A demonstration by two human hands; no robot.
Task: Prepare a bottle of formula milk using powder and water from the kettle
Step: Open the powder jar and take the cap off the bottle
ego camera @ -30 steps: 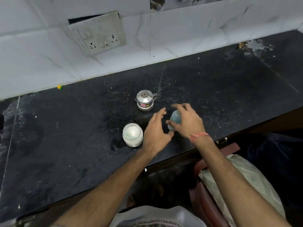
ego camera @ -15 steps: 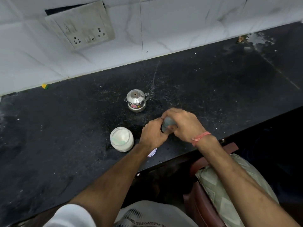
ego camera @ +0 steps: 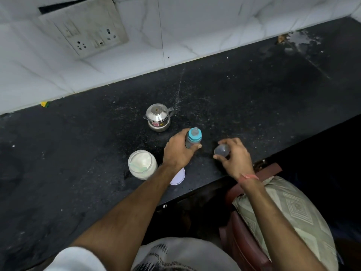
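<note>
Head view, left hand (ego camera: 180, 151) wrapped around the upright baby bottle (ego camera: 193, 138) on the black desk (ego camera: 254, 106), right hand (ego camera: 235, 156) pinching its clear cap (ego camera: 222, 149) just beside, steel kettle (ego camera: 158, 117) behind, open powder jar (ego camera: 142, 164) at left.

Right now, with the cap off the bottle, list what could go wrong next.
1. The open glass jar of white powder stands right beside the left forearm; pulling that arm back could tip it.
2. The teal-collared baby bottle still has its teat on, so pouring from the small steel kettle would probably spill.
3. The clear dome cap in the right hand could roll off the counter edge if set down.
</note>
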